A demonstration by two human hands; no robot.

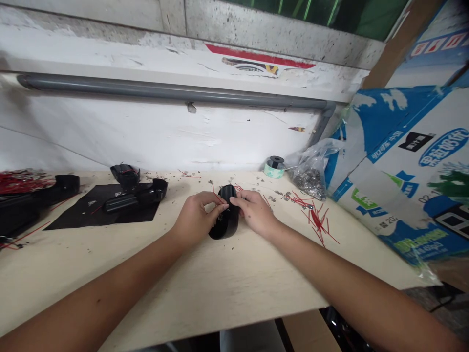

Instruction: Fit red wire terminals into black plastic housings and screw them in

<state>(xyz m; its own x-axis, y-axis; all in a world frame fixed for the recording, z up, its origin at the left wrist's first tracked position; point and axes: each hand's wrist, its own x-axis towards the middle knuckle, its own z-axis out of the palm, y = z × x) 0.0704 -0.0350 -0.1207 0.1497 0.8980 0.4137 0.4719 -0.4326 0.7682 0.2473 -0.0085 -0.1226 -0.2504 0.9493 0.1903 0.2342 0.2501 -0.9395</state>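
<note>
Holding a black case is the right hand. Left hand pinches something hidden. Open table reaches its front edge

I take this for a small workshop where parts are put together by hand. A pale bench carries a black plastic shell, with similar shells to the left, and that repetition reads to me as batch work. I also see cut red wires strewn about, a clear bag of small metal parts, and dark crumbs on the benchtop. The scuffed wall, exposed grey pipe and printed carton give it a rough, industrial look.
</note>
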